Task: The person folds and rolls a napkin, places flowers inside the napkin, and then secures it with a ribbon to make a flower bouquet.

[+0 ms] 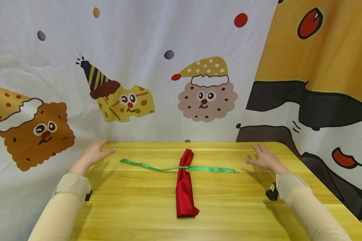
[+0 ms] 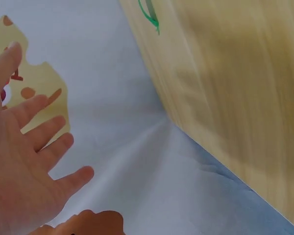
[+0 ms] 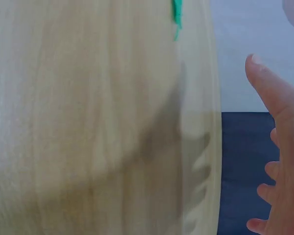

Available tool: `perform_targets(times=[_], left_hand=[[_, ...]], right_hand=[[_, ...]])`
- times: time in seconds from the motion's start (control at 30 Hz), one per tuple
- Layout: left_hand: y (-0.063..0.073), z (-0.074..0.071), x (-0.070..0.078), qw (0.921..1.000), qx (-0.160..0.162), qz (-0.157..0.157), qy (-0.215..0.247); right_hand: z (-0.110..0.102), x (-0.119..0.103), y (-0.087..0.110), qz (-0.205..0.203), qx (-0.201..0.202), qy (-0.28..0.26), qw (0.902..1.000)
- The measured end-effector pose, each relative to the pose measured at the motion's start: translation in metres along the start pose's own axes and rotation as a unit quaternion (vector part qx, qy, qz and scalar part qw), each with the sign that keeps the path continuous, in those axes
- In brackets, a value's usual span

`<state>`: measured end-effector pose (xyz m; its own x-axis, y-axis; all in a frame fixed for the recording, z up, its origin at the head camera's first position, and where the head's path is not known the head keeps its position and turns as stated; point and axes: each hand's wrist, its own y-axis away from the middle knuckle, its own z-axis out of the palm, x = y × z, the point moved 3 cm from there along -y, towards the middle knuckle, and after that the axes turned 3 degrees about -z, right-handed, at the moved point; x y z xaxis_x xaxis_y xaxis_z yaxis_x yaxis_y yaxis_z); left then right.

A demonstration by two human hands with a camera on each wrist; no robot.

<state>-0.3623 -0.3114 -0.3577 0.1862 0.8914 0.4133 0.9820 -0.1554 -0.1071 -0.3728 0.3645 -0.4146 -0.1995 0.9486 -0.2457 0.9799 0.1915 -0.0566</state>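
A dark red satin cloth bundle (image 1: 185, 194) lies lengthwise on the table. Around its upper part runs a green ribbon (image 1: 212, 169), crossed at a narrow waist, its two ends stretched out left and right. Beyond the ribbon's left end, my left hand (image 1: 93, 154) hovers over the table with fingers spread, holding nothing; the left wrist view shows its palm and splayed fingers. Past the ribbon's right end, my right hand (image 1: 265, 159) is also raised and spread, with nothing in it. In the right wrist view a ribbon tip (image 3: 177, 14) shows apart from the thumb.
The wooden table (image 1: 138, 204) has its far edge against a white curtain (image 1: 138, 30) printed with cartoon snacks. At the right the table's edge slants past a yellow and black part of the curtain (image 1: 335, 73). Shadows of both hands fall on the wood.
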Motion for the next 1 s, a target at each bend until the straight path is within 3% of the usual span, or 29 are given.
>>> perform_targets(times=[0.47,0.8,1.0], left_hand=[[0.004,0.027,-0.01,0.9926,-0.052,-0.028,-0.106],[-0.004,0.034,-0.009,0.9912,-0.03,-0.009,-0.129],[-0.001,0.038,-0.021,0.9882,-0.013,-0.002,-0.153]], right_hand=[[0.015,-0.002,0.001,0.003,-0.003,0.028,0.9996],[0.021,-0.007,-0.004,-0.005,0.03,0.041,0.9987],[0.021,-0.01,-0.01,-0.011,0.041,0.056,0.9975]])
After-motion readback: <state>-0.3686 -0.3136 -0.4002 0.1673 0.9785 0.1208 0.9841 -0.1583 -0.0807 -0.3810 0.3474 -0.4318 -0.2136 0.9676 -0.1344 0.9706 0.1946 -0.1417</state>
